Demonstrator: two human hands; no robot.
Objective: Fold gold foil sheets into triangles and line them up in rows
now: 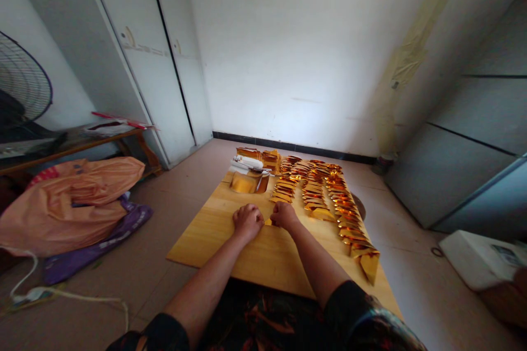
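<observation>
On the desk [206,241], your left hand [248,223] and right hand [284,216], fingers curled in, pinch a small gold foil piece [268,222] between them; rightward, rows of folded pieces [349,209] look done, this one apparently unfinished.

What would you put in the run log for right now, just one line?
left hand: at gold piece | right hand: at gold piece | grips: partly hidden | board: gold folds in rows, right side
</observation>
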